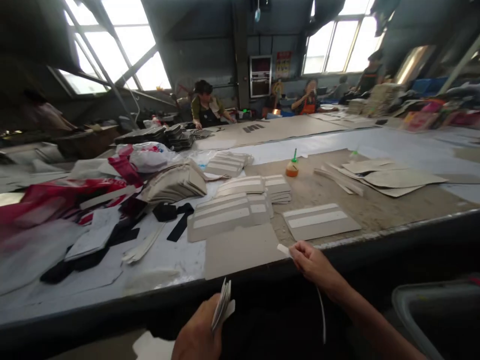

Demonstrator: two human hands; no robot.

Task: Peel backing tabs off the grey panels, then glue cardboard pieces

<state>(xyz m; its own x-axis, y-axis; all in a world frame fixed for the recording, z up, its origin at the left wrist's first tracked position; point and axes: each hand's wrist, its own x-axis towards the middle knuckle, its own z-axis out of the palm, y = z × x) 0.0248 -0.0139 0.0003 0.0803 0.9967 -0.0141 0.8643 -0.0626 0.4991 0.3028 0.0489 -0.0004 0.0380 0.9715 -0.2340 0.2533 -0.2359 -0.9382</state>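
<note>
My left hand point(198, 332) is low at the bottom edge, closed round a thin stack of white strips point(222, 305) held on edge. My right hand point(309, 260) is at the table's front edge, fingers pinched on one white strip point(284, 249) whose loose end hangs down below the wrist. Just ahead of it lies a bare grey cardboard sheet point(240, 247). To its right lies a cardboard piece with two white strips stuck on it point(318, 220). Behind them are stacks of similar striped cardboard pieces point(228, 210).
An orange glue bottle with a green tip point(292, 167) stands mid-table. Loose cardboard sheets point(390, 175) lie at the right, red-and-white bags point(56, 195) and black scraps point(176, 215) at the left. Two people point(206, 107) sit at the far end. A grey bin point(438, 310) is at lower right.
</note>
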